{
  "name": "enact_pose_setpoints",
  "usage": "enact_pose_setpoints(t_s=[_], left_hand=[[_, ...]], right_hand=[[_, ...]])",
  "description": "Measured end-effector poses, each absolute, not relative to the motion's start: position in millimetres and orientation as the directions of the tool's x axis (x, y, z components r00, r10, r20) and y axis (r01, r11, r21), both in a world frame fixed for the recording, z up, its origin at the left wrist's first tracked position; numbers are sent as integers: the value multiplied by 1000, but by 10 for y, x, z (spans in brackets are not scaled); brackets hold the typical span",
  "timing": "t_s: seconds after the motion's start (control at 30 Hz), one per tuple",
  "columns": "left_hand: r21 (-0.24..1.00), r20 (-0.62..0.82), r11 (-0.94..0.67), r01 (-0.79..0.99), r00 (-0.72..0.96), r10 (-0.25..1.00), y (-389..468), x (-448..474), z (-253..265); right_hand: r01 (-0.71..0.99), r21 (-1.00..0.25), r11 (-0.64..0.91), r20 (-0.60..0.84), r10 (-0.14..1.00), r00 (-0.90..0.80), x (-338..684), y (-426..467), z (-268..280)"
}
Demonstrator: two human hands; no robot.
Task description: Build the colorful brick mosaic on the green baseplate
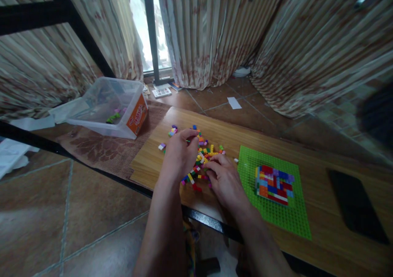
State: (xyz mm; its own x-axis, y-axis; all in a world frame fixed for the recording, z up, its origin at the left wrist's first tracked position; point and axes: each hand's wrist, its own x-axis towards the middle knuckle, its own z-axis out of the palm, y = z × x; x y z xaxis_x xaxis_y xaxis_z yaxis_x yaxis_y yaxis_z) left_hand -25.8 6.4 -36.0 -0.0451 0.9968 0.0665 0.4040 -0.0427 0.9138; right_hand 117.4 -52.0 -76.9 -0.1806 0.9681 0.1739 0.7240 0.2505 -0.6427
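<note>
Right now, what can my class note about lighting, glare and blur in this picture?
All in the head view: the window is blown out to near white; the table's black edge carries a pale glint; the dark shape at far right is too blurred to identify; the loose bricks look soft in fine detail.

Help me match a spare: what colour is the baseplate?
The baseplate is bright green; it shows best in the head view.

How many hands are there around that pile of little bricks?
2: the left hand over the left side of the loose bricks, and the right hand at their right side, nearer the green baseplate. No other hand shows.
</note>
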Motion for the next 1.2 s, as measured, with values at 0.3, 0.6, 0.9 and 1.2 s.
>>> enact_pose_setpoints(t_s=[0.3,0.6,0.9,1.2], left_hand=[[913,51,-83,400,90,995,45,-270,-363],[983,-102,26,179,430,897,-37,-120,-332],[981,-191,162,103,455,870,-68,-19,-228],[980,-199,180,86,460,865,-58,25,-227]], right_hand=[[173,-983,-63,-37,988,148,1220,-504,-626],[-130,-981,-146,-170,965,201,1357,-502,-547],[-238,-969,-64,-122,964,236,1368,-507,-460],[-437,-893,-102,-235,936,261,1321,-487,-445]])
